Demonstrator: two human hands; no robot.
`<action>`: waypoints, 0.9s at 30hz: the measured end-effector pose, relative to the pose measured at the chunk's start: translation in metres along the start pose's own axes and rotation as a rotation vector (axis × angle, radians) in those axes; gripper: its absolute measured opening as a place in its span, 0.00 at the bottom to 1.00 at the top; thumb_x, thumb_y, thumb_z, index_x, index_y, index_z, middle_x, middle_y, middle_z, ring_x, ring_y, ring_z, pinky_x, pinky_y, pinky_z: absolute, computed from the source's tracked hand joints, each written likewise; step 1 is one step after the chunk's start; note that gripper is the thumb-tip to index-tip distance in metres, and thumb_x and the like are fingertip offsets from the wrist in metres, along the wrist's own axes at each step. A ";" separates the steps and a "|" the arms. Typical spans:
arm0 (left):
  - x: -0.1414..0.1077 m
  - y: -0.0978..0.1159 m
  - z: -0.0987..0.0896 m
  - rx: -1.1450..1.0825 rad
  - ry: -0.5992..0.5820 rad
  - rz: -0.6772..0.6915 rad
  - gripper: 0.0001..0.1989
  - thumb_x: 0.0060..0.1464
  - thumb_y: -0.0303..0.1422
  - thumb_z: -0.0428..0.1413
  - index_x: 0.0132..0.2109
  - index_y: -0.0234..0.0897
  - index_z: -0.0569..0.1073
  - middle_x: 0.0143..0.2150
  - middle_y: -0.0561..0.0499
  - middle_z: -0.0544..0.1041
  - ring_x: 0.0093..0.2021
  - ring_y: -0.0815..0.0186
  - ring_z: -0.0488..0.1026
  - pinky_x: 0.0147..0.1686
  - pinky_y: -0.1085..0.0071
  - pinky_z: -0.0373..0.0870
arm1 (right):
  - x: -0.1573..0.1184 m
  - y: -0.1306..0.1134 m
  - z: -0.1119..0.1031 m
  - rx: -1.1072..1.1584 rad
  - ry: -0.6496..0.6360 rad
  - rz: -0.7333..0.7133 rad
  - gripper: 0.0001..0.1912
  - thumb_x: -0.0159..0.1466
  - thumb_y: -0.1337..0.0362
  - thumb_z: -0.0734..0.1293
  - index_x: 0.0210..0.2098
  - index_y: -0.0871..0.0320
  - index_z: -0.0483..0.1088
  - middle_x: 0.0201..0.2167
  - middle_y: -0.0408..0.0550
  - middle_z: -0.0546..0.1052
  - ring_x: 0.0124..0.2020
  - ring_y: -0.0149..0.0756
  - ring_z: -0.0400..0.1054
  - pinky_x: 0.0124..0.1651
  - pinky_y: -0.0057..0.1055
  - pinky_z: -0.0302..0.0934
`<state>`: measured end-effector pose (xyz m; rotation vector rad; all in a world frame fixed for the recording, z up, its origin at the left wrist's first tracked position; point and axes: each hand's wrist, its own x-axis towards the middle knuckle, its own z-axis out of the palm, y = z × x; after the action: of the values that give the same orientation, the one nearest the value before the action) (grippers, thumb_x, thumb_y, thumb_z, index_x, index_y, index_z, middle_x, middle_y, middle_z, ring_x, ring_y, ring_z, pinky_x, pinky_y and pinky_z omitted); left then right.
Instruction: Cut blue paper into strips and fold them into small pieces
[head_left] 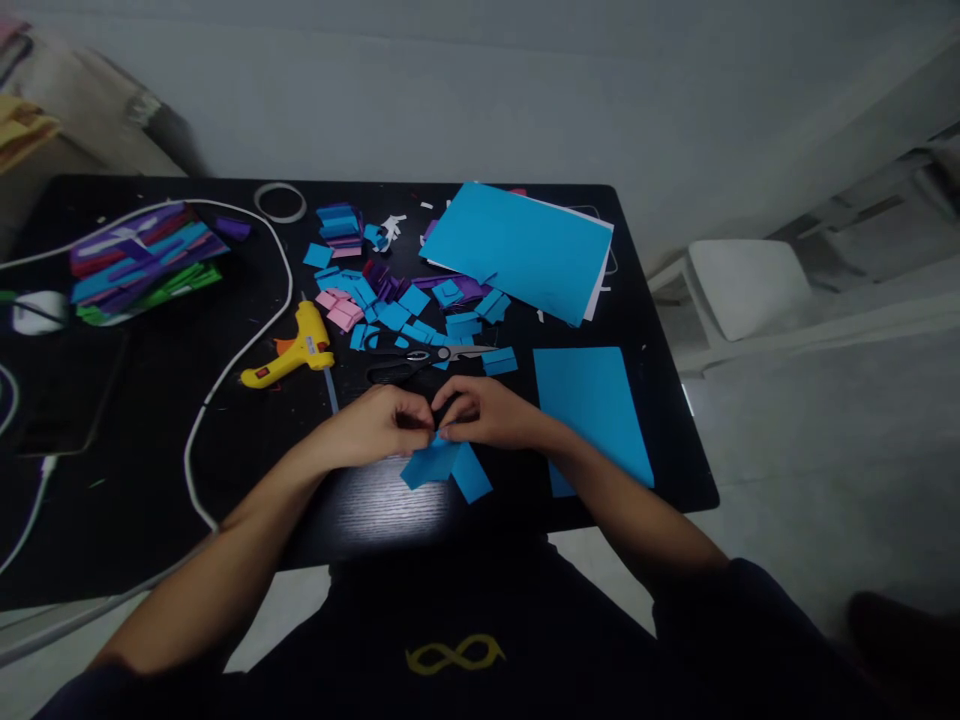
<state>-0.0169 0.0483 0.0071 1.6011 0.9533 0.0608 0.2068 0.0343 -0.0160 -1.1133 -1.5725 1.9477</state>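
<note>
Near the table's front edge, my left hand [382,425] and my right hand [487,412] meet over blue paper pieces [435,463]. Both hands have thumb and fingers pinched on the blue paper at its upper end, and the pieces fan out below them. The exact fold between the fingertips is hidden. Just beyond the hands lie black-handled scissors [442,353], partly over small blue pieces. A blue sheet [592,410] lies flat to the right, partly under my right forearm.
A yellow glue gun [300,350] lies left of the scissors. Folded blue, pink and purple pieces [390,310] are scattered behind. Large blue sheets [525,245] lie at the back right. A white cable [225,375] curves across the black table [375,510]. A phone [67,390] is at left.
</note>
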 end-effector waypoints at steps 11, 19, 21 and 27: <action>-0.001 0.002 -0.001 -0.047 0.106 0.008 0.05 0.51 0.32 0.58 0.32 0.35 0.76 0.24 0.57 0.74 0.25 0.71 0.67 0.27 0.76 0.63 | 0.000 -0.008 -0.001 0.002 0.074 -0.069 0.06 0.61 0.65 0.73 0.37 0.58 0.74 0.31 0.43 0.80 0.35 0.34 0.75 0.40 0.31 0.64; 0.000 0.000 0.011 0.122 0.190 0.095 0.05 0.53 0.32 0.60 0.34 0.35 0.79 0.28 0.54 0.78 0.28 0.69 0.72 0.30 0.75 0.64 | 0.003 -0.004 -0.002 -0.009 0.013 0.048 0.19 0.51 0.72 0.75 0.41 0.57 0.70 0.31 0.41 0.80 0.35 0.34 0.75 0.41 0.30 0.66; 0.001 0.000 0.013 0.172 0.173 0.104 0.05 0.53 0.32 0.59 0.34 0.35 0.79 0.28 0.54 0.78 0.28 0.69 0.72 0.30 0.75 0.63 | 0.002 -0.005 -0.003 -0.074 -0.013 0.035 0.19 0.52 0.72 0.75 0.40 0.57 0.69 0.32 0.41 0.80 0.37 0.35 0.76 0.43 0.30 0.67; 0.001 0.004 0.014 0.228 0.141 0.107 0.04 0.53 0.31 0.59 0.32 0.36 0.78 0.25 0.56 0.76 0.26 0.70 0.70 0.29 0.74 0.61 | -0.001 -0.006 -0.002 -0.276 -0.040 -0.044 0.14 0.55 0.73 0.74 0.39 0.57 0.70 0.32 0.42 0.81 0.38 0.36 0.79 0.43 0.30 0.67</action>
<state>-0.0066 0.0377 0.0054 1.8776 1.0102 0.1449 0.2081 0.0366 -0.0096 -1.1388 -1.9148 1.7721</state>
